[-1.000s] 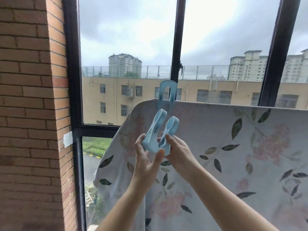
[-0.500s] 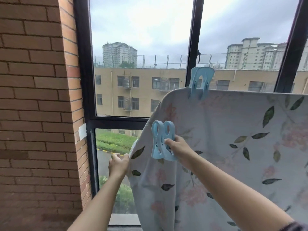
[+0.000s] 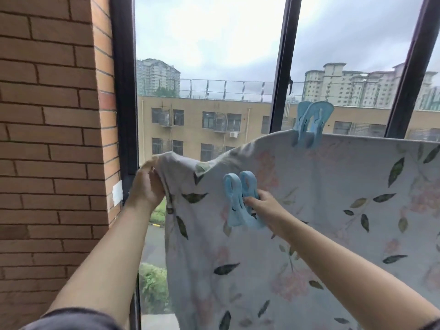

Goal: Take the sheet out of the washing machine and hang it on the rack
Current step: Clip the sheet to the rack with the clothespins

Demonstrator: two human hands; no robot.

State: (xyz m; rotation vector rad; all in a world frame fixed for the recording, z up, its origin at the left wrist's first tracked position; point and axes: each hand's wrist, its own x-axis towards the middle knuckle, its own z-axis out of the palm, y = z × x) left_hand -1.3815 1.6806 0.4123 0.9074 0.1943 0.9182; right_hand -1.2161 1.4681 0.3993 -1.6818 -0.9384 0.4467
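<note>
Head camera: the left hand (image 3: 145, 186) pinched the raised corner of the floral sheet (image 3: 297, 222) beside the brick wall (image 3: 52, 139). The right hand (image 3: 264, 208) gripped a loose blue clothespin (image 3: 240, 198) against the cloth. The sheet hung before the window (image 3: 214, 67), a second blue clip (image 3: 309, 125) clamping its top edge.

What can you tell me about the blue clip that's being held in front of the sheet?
The loose clip is a large light-blue peg that looks like smooth plastic, with two rounded loop handles pointing up and its jaw end pointing down. It is not clamped on anything; the right hand grips its lower half from the right. It sits in front of the floral sheet, below and left of a matching clip already pinching the sheet's top edge.
</note>
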